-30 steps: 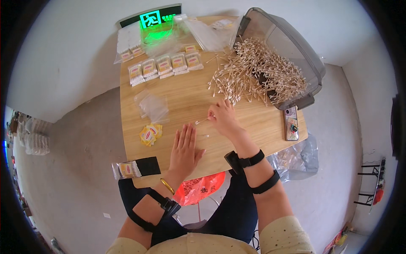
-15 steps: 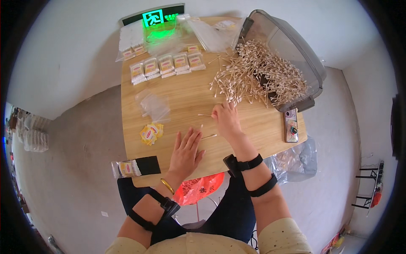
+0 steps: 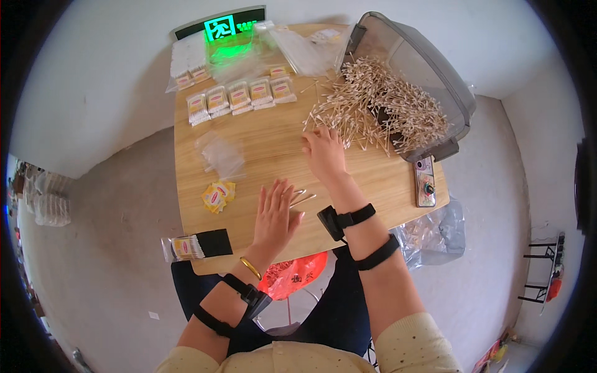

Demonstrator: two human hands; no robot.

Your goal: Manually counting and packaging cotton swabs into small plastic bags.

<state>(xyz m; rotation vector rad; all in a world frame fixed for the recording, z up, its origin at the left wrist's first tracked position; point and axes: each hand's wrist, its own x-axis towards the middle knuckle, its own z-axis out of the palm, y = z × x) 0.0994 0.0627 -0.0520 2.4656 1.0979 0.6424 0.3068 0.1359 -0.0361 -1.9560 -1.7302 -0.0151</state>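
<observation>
My left hand [image 3: 272, 214] lies flat on the wooden table, its fingers stretched out. Beside its fingertips are a few loose cotton swabs [image 3: 304, 200], partly hidden by the hand. Farther off, my right hand [image 3: 326, 155] is at the near left edge of a big heap of cotton swabs [image 3: 357, 115], fingers bent downward and slightly apart. No swab shows in its grasp, though the fingertips are partly hidden. The heap spills out of a grey see-through plastic bin [image 3: 429, 68] tipped on its side.
Filled swab packs [image 3: 239, 95] stand in a row at the back left, near clear bags [image 3: 305, 53] and a lit green exit sign [image 3: 219, 28]. Small empty bags [image 3: 221, 155], yellow cards [image 3: 217, 196] and one pack [image 3: 185, 247] lie left. A phone [image 3: 425, 181] lies right.
My right hand has moved away from me to the heap's edge. The swab that stuck out from its fingers is no longer there; swabs lie close together by my left hand, which stays put.
</observation>
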